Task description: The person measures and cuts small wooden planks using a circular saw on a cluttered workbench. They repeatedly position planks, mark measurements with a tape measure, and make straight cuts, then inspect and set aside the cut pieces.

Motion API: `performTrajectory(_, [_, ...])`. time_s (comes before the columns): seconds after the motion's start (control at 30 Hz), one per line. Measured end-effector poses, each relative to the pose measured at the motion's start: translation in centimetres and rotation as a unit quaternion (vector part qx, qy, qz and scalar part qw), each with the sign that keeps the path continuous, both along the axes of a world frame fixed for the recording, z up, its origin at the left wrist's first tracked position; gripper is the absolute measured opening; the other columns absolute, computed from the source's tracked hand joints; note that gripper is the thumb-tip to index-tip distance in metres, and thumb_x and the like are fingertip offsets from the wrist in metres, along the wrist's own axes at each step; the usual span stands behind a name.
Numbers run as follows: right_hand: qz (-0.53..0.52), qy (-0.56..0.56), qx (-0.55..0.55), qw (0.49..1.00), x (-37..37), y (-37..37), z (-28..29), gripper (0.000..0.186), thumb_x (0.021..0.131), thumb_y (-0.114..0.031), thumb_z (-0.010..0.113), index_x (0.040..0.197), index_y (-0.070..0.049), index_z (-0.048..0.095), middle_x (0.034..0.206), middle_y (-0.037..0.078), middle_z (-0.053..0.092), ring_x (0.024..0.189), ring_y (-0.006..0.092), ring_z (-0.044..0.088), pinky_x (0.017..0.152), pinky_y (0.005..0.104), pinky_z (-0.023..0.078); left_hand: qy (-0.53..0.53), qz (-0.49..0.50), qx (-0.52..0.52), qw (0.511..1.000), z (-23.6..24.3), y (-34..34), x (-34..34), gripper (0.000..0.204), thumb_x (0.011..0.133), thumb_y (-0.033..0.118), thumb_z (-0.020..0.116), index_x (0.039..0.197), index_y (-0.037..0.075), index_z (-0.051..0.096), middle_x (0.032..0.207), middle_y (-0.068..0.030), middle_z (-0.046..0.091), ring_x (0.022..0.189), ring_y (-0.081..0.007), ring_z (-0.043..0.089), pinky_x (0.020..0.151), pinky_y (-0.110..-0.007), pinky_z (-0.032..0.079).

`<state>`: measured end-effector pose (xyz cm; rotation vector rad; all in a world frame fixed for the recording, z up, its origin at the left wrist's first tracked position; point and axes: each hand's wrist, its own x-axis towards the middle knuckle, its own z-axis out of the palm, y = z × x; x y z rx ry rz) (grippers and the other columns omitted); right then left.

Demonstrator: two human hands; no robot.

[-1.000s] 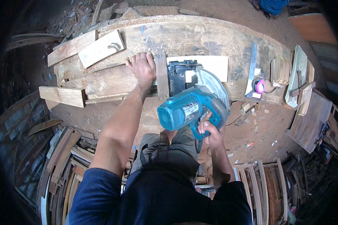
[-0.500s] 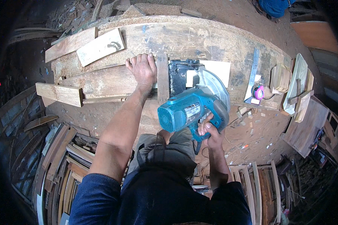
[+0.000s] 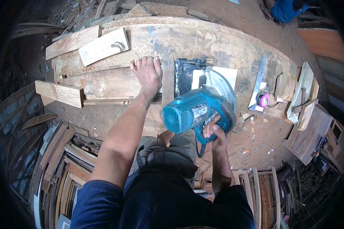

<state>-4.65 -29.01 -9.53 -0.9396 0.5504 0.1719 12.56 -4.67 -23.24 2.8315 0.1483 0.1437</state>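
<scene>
The teal circular saw (image 3: 197, 110) stands on a narrow wooden strip (image 3: 167, 82) at the near edge of the table (image 3: 218, 42). It looks heavy and stiff, best taken by its rear handle, where the right hand (image 3: 215, 133) is closed. The left hand (image 3: 147, 72) lies flat, fingers spread, pressing a plank (image 3: 103, 82) beside the strip.

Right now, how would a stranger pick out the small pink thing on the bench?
Start at the long wooden workbench and move to its right end, past the teal circular saw. There, below a metal square, lies the tape measure: small, round, and the only pink object among bare wood.
</scene>
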Motion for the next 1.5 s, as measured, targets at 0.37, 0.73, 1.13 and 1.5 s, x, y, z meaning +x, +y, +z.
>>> performTrajectory(0.37, [-0.036, -0.013, 0.015, 0.999, 2.0, -0.1, -0.5, 0.033, 0.085, -0.008, 0.072, 0.110, 0.004, 0.054, 0.070, 0.010, 0.057, 0.053, 0.0181, 0.055, 0.051, 0.0345, 0.048, -0.016, -0.006, -0.030, 0.999, 0.3, 0.0, 0.0, 0.031, 0.104, 0.027, 0.048, 0.094, 0.006, 0.067, 0.095, -0.0133, 0.063, 0.103, -0.0334, 0.054, 0.112, -0.059, 0.023])
performTrajectory(0.73, [-0.043, -0.008, 0.017, 0.999, 3.7, 0.0, -0.3, 0.034, 0.085, -0.007, 0.072, 0.112, 0.004, 0.054, 0.069, 0.009, 0.056, 0.053, 0.0177, 0.055, 0.052, 0.0346, 0.048, -0.010, -0.004, -0.036, 0.999, 0.8, -0.1, 0.1, 0.030, 0.105, 0.026, 0.048, 0.093, 0.006, 0.067, 0.095, -0.0127, 0.062, 0.103, -0.0327, 0.053, 0.112, -0.059, 0.023])
performTrajectory(1.13, [-0.014, -0.017, 0.005, 1.000, 6.0, -0.1, -0.2, 0.041, 0.092, -0.012, 0.067, 0.126, 0.003, 0.051, 0.067, 0.006, 0.050, 0.053, 0.0167, 0.051, 0.051, 0.0328, 0.045, -0.020, 0.001, -0.018, 1.000, 0.1, -0.2, 0.0, 0.027, 0.103, 0.026, 0.051, 0.095, 0.007, 0.068, 0.098, -0.0119, 0.064, 0.103, -0.0323, 0.055, 0.113, -0.057, 0.024])
performTrajectory(1.5, [0.014, -0.023, -0.001, 1.000, 10.8, -0.6, 0.9, 0.032, 0.094, -0.008, 0.067, 0.122, 0.005, 0.059, 0.072, 0.005, 0.060, 0.057, 0.0128, 0.057, 0.055, 0.0301, 0.047, -0.021, -0.114, 0.119, 0.986, -1.5, 1.2, -0.9, 0.027, 0.100, 0.030, 0.052, 0.108, 0.009, 0.067, 0.103, -0.0111, 0.064, 0.110, -0.0300, 0.057, 0.116, -0.056, 0.024])
